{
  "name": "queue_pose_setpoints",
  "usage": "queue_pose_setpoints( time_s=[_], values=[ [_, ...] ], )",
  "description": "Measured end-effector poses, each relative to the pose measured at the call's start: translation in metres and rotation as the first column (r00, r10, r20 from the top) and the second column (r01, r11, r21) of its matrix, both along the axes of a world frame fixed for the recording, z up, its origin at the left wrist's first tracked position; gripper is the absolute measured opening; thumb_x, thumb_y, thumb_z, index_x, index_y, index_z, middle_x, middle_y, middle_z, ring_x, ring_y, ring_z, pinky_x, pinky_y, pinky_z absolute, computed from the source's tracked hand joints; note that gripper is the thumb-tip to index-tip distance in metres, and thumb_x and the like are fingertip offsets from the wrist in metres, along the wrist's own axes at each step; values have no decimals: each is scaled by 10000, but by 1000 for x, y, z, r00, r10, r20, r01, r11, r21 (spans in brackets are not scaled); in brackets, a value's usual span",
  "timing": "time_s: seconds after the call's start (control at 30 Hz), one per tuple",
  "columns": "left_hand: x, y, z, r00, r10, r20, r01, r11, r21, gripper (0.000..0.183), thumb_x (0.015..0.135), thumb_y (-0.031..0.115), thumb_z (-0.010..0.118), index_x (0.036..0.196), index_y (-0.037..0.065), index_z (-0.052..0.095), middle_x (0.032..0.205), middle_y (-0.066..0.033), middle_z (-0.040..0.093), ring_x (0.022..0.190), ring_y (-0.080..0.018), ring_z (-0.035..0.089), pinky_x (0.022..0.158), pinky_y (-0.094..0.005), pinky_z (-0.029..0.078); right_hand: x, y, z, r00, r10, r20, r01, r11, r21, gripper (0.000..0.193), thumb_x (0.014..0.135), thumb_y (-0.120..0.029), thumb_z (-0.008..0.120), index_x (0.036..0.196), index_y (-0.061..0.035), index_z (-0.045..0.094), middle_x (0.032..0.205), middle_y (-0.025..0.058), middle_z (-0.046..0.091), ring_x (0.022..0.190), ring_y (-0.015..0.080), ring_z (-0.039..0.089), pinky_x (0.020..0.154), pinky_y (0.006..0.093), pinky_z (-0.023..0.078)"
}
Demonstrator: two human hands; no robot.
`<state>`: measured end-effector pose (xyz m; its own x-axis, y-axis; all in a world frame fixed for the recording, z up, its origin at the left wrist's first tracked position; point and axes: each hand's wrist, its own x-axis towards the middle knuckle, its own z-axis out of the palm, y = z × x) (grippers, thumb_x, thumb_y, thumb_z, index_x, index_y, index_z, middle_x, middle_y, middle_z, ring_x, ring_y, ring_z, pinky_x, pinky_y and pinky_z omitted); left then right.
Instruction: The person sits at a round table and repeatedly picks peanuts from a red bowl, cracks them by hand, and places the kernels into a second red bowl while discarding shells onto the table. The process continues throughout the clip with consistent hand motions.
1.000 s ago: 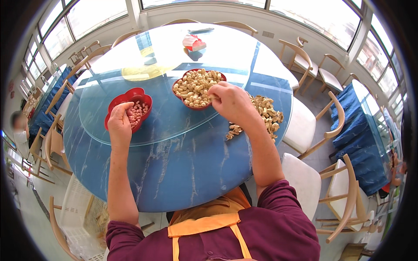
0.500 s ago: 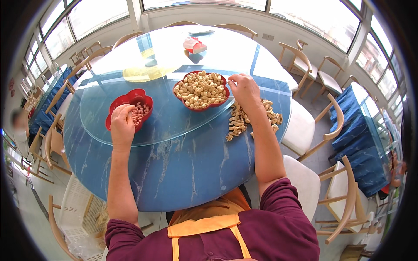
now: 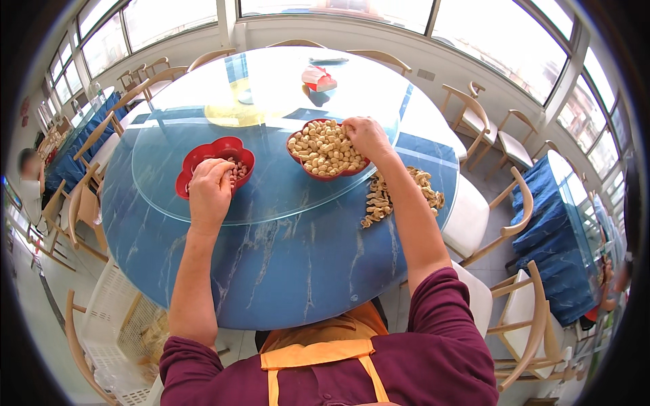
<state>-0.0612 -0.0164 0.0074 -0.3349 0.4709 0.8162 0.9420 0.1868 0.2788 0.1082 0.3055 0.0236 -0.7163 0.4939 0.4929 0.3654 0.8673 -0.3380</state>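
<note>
While left fingers [image 3: 215,177] pinch over the kernel bowl [image 3: 203,154], right fingers [image 3: 353,130] curl into the peanut bowl [image 3: 323,172].

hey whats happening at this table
A person in an orange apron is shelling peanuts at a round blue table. The right hand reaches into a red bowl of unshelled peanuts, while the left hand rests at the rim of a smaller red bowl of shelled kernels. A pile of empty shells lies on the table near the right forearm.
</note>
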Motion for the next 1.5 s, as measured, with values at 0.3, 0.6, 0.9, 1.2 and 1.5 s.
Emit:
queue_pose_setpoints(
  time_s=[0.3,0.6,0.9,1.2,1.5],
  values=[
    [4,2,-2,999,-24,39,25,999,-21,97,843,27,653,923,20,708,992,-121,699,985,-300,645,899,-394,501,12,-15,2,991,72,-115,-75,997,-25,181,866,-70,616,1014,-54,721,979,134,710,867,290,681,813,358,540],
    [20,8,4,993,-107,48,108,994,-12,116,849,36,660,953,28,710,994,-127,694,978,-310,644,887,-391,506,25,-39,13,935,210,-284,-305,887,-347,209,876,-43,661,1079,-20,705,983,79,720,922,146,682,795,278,551],
    [68,14,0,633,-342,694,442,896,38,232,959,223,633,1051,17,688,972,-64,693,900,-140,632,752,-276,511,27,-114,26,829,445,-340,-559,677,-478,261,877,-82,696,1136,-56,678,937,28,682,849,87,640,752,244,527],
    [64,11,5,140,-359,923,587,780,215,275,995,305,592,1066,55,681,913,4,667,835,-60,600,677,-227,478,27,-148,27,734,630,-254,-679,661,-321,301,823,-32,734,1115,-49,660,923,31,651,798,100,614,695,254,517],
    [56,8,2,-333,-465,820,527,630,571,241,989,226,600,1143,45,634,981,-37,655,887,-115,612,745,-248,493,20,-151,16,699,483,-528,-701,316,-639,200,876,27,680,1068,17,628,1025,46,640,881,114,637,791,256,543]
  ],
)
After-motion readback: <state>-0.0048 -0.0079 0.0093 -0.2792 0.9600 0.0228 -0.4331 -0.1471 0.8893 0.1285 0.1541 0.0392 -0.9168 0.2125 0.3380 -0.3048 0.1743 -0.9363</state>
